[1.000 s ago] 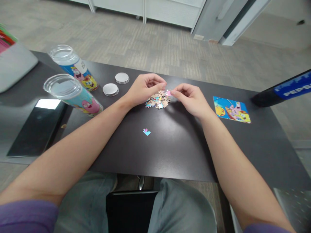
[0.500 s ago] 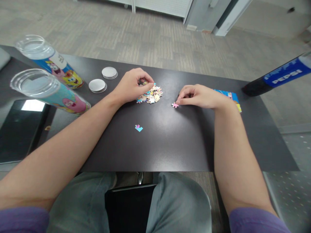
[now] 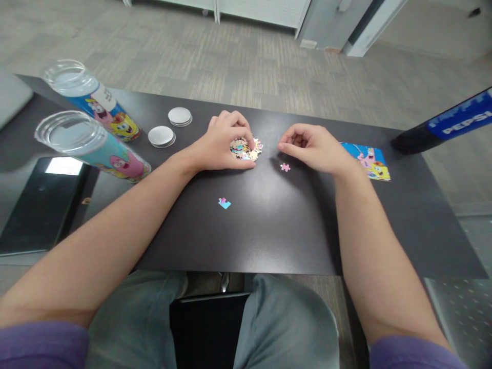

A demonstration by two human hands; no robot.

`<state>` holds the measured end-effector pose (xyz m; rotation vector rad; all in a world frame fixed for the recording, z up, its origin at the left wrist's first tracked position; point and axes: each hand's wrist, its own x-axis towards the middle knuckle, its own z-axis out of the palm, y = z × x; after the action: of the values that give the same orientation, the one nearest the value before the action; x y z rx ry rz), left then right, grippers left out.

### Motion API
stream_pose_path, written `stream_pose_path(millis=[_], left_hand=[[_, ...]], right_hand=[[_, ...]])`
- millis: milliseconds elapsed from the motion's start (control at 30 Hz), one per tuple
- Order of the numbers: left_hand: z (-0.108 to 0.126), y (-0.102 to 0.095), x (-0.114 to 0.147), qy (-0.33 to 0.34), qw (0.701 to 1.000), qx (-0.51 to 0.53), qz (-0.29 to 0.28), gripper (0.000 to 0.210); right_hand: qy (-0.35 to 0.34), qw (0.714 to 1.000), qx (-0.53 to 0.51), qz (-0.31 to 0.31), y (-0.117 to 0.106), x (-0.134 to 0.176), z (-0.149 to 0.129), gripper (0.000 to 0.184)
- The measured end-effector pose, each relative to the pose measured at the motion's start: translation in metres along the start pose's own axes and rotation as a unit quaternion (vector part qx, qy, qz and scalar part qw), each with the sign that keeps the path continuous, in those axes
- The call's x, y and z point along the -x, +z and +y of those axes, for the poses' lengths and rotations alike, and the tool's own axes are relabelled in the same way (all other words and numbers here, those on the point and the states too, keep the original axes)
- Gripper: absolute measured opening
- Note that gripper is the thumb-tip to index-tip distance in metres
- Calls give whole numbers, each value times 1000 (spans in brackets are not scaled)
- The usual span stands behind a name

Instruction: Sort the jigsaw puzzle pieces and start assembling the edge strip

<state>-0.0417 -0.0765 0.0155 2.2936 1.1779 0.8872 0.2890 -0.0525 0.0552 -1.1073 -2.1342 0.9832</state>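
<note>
Around the near and left side of a heap of jigsaw pieces (image 3: 243, 148) curves my left hand (image 3: 226, 142), thumb and fingers spread apart on either side of it. The hand hides part of the heap. My right hand (image 3: 307, 147) hovers over the table with its fingers curled and thumb and forefinger close together; I see nothing in them. Just below its fingertips a pink jigsaw piece (image 3: 285, 167) lies on the dark table (image 3: 269, 225). Closer to me sits a blue and pink jigsaw piece (image 3: 224, 203), apart from both hands.
At left stand two clear-topped cartoon canisters (image 3: 115, 120) (image 3: 123, 159), with two white round lids (image 3: 180, 116) (image 3: 161, 136) beside them. A black tablet (image 3: 34, 205) lies nearer. To the right are a cartoon picture card (image 3: 371, 161), partly behind my wrist, and a Pepsi bottle (image 3: 457, 120).
My right hand has let go of the pink piece and lifted off it. My left hand has moved nearer and spread its fingers around the heap. The view has shifted slightly.
</note>
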Motion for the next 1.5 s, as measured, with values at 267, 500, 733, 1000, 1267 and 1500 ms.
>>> stream_pose_path(millis=[267, 500, 733, 1000, 1267, 1500], left_hand=[[4, 2, -1, -4, 1000, 13, 7, 28], [7, 3, -3, 16, 999, 10, 32, 30], [12, 3, -2, 48, 998, -34, 35, 21], [16, 3, -2, 30, 999, -36, 27, 21], [8, 3, -5, 26, 998, -26, 54, 22], [16, 1, -3, 45, 991, -52, 110, 22]], right_hand=[[3, 1000, -5, -15, 20, -1, -8, 25], [-20, 999, -14, -25, 38, -3, -15, 23], [-4, 997, -62, -42, 41, -7, -14, 38], [19, 993, -105, -44, 41, -9, -12, 43], [-9, 992, -126, -3, 41, -11, -11, 51], [2, 987, -147, 61, 37, -15, -14, 73]])
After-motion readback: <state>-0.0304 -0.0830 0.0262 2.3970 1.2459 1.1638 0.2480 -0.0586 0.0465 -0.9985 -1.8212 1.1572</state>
